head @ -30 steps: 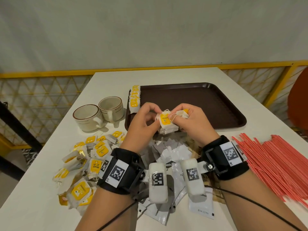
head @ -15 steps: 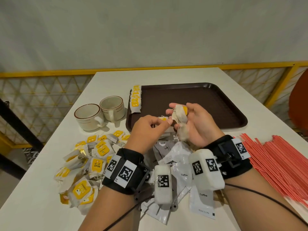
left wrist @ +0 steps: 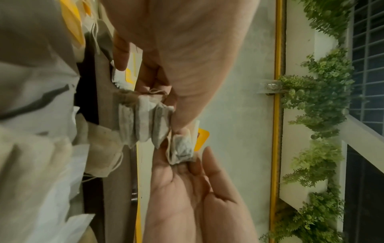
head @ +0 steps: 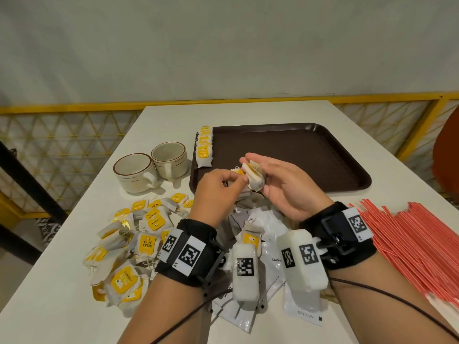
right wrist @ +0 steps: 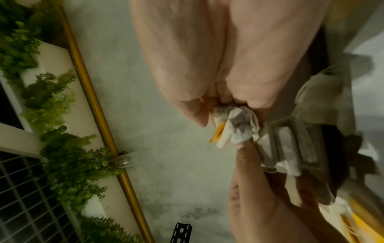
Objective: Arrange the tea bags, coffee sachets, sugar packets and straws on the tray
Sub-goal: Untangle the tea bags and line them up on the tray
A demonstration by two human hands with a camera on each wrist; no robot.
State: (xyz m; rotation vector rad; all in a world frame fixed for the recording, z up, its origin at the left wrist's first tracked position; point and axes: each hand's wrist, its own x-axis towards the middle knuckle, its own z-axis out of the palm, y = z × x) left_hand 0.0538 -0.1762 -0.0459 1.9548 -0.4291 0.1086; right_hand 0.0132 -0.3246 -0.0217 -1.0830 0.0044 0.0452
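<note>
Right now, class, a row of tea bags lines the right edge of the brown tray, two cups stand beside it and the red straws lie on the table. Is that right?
Not quite. In the head view the row of tea bags lines the left edge of the brown tray, not the right. The two cups do stand beside it and the red straws lie on the table.

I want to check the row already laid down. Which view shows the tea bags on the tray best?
The head view: the row of tea bags lies along the tray's left edge, yellow tags up, unobstructed. Both wrist views are filled by the hands and the held bags; that row cannot be made out there.
</note>
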